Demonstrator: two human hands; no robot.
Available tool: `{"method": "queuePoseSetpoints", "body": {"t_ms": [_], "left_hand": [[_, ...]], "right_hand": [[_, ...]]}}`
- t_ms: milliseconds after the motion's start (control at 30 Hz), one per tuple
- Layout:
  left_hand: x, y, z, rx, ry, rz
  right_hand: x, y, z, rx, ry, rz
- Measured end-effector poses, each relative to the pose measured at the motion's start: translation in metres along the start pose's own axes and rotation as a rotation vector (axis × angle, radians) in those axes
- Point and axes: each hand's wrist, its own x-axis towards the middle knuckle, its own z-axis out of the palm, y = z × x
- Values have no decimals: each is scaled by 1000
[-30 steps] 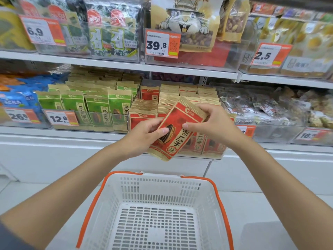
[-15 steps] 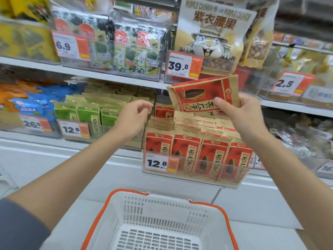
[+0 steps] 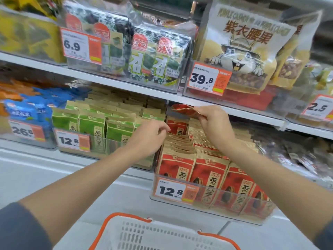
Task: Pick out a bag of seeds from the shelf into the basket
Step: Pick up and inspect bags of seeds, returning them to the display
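White shop shelving (image 3: 108, 79) stands over what looks like pale floor (image 3: 261, 239).

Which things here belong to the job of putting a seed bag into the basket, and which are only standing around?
For the job: red seed bag, pinched by the right hand; left hand, holding nothing; bin of red seed bags; basket.
Only standing around: green bags; seaweed packs; cashew bag; blue packs.

The red seed bags (image 3: 207, 170) look like matt kraft paper, as do the green bags (image 3: 91, 125). The seaweed packs (image 3: 153, 56) sit in glossy clear film. The white basket (image 3: 162, 235) is perforated plastic with a smooth orange rim; the bin front (image 3: 225, 197) is clear plastic.
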Motion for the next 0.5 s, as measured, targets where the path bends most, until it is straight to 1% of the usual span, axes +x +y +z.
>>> {"method": "queuePoseSetpoints", "body": {"t_ms": [67, 167, 233, 333, 400, 500], "left_hand": [[0, -3, 3, 15, 0, 22], [0, -7, 5, 17, -7, 32], [0, -7, 6, 17, -5, 40], [-2, -6, 6, 15, 2, 42], [-2, -5, 6, 10, 9, 42], [-1, -6, 6, 3, 11, 47]], "right_hand": [[4, 1, 9, -41, -60, 13], [7, -1, 17, -60, -193, 17], [9, -2, 15, -12, -167, 17], [10, -11, 11, 63, -115, 76], [10, -15, 14, 27, -138, 105], [17, -14, 25, -13, -229, 196]]}}
